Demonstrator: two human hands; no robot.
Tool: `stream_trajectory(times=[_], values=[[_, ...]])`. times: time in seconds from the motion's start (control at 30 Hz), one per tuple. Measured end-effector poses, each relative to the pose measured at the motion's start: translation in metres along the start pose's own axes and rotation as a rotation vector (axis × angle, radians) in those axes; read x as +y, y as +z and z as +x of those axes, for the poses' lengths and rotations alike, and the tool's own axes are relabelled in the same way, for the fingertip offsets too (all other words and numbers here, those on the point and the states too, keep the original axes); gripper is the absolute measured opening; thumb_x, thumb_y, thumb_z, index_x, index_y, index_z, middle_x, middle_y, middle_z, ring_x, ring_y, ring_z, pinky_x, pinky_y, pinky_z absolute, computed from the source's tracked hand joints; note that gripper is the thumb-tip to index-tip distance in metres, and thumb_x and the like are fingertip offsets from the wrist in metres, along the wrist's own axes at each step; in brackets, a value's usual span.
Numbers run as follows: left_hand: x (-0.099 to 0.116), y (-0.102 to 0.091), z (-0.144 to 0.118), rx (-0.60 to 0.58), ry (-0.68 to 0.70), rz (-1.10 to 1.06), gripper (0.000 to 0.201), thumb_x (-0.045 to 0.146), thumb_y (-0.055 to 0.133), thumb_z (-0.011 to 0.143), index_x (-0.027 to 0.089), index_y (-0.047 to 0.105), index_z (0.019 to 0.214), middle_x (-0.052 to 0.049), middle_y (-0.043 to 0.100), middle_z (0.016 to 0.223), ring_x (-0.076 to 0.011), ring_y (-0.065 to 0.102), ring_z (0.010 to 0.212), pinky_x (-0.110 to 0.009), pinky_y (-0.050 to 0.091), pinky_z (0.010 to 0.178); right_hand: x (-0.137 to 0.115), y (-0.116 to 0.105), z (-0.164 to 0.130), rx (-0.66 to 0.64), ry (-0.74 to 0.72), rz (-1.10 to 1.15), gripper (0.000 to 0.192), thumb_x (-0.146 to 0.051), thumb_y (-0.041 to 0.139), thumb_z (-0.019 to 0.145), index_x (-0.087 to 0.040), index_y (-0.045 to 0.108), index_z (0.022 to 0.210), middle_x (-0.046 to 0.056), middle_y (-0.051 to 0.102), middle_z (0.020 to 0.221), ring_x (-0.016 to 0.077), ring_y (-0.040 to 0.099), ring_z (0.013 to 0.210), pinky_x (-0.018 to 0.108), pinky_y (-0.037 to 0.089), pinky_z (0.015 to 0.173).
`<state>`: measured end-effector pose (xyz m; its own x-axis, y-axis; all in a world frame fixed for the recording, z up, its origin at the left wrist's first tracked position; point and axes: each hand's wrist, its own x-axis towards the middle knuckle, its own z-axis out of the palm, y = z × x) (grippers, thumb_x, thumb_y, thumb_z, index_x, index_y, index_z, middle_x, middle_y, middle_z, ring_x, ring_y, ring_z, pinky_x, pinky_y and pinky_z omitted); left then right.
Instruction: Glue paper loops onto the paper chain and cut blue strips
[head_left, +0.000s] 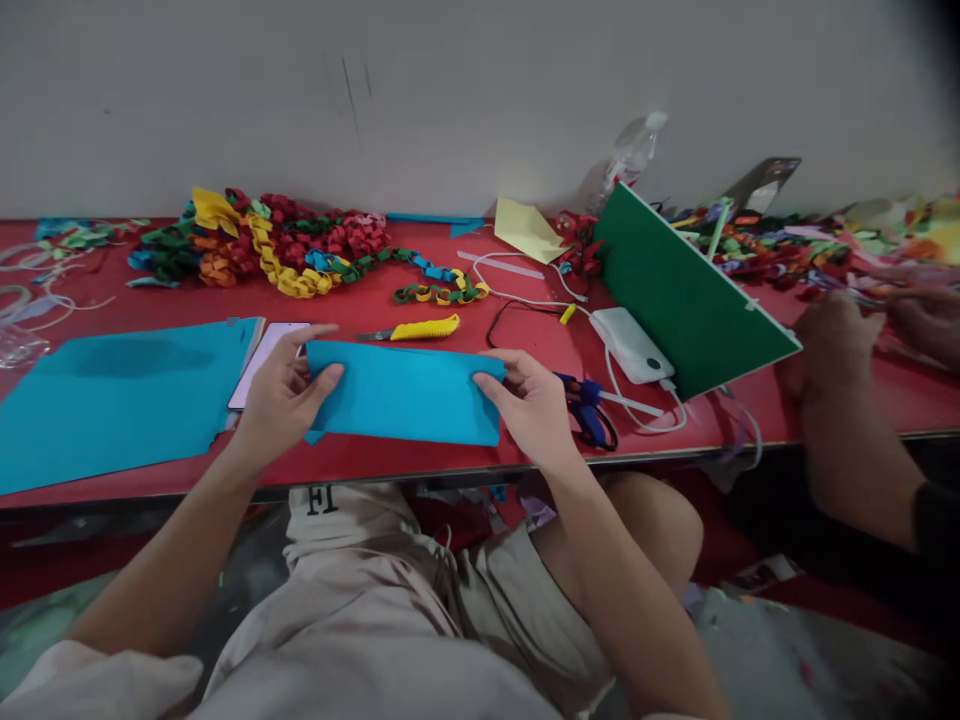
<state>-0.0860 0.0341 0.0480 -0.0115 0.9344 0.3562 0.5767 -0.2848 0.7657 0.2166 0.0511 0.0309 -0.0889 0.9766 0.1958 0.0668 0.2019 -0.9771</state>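
A folded sheet of blue paper (405,395) is stretched between my two hands, just above the red table near its front edge. My left hand (289,390) pinches its left end, thumb in front. At the other end, my right hand (529,400) grips the upper right corner between thumb and fingers. Partly behind my left hand lies a phone (262,360) with a pale screen. Larger blue sheets (127,400) are stacked to the left. Beyond the folded paper rests a yellow utility knife (424,328). A blue glue gun (589,410) lies right of my right hand.
Colourful paper chains (292,250) are heaped along the wall. A green board (682,290) leans at the right, with a white power bank (630,345) and cable before it. Behind stands a plastic bottle (637,145). Another person's hands (840,340) work at the far right.
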Motion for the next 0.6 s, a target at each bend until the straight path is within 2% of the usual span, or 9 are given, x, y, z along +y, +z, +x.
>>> stream_trajectory(times=[0.1,0.23,0.33,0.43,0.6], values=[[-0.009,0.003,0.013,0.017,0.066,-0.057,0.037,0.036,0.072,0.092,0.018,0.066,0.124,0.009,0.047,0.058,-0.004,0.035,0.04,-0.018,0.023,0.037,0.0,-0.001,0.0,-0.004,-0.019,-0.057,0.039,-0.03,0.074,0.087,-0.019,0.074,0.125,0.0,0.07,0.082,0.0106,0.056,0.065,0.024,0.047,0.061],[-0.023,0.009,0.02,0.111,0.091,-0.067,0.015,0.027,0.076,0.088,0.016,0.074,0.098,0.005,0.057,0.064,-0.0028,0.039,0.048,-0.017,0.025,0.04,0.005,-0.004,-0.001,0.005,-0.014,-0.109,0.033,-0.029,0.076,0.086,-0.02,0.078,0.117,0.003,0.075,0.093,0.0109,0.06,0.067,0.023,0.05,0.06],[-0.029,0.012,0.019,0.111,0.093,-0.035,0.014,0.022,0.076,0.087,0.016,0.077,0.099,0.003,0.067,0.071,-0.0022,0.045,0.05,-0.015,0.029,0.041,0.008,-0.007,-0.003,0.022,-0.018,-0.133,0.027,-0.03,0.078,0.086,-0.021,0.079,0.111,0.002,0.076,0.092,0.0117,0.063,0.07,0.023,0.052,0.06],[-0.034,0.012,0.016,0.11,0.092,0.026,0.015,0.022,0.076,0.087,0.017,0.079,0.101,0.0,0.075,0.081,-0.0041,0.055,0.057,-0.014,0.038,0.046,0.007,-0.008,-0.003,0.027,-0.033,-0.203,0.031,-0.028,0.08,0.087,-0.024,0.079,0.118,0.0,0.076,0.087,0.0094,0.059,0.063,0.021,0.049,0.055],[-0.039,0.007,0.013,0.121,0.122,0.091,0.016,0.024,0.078,0.089,0.02,0.083,0.103,0.002,0.07,0.068,-0.004,0.051,0.051,-0.016,0.035,0.044,0.004,-0.007,-0.001,-0.002,-0.06,-0.223,0.022,-0.025,0.079,0.089,-0.024,0.082,0.11,0.001,0.081,0.094,0.0111,0.069,0.072,0.022,0.057,0.065]])
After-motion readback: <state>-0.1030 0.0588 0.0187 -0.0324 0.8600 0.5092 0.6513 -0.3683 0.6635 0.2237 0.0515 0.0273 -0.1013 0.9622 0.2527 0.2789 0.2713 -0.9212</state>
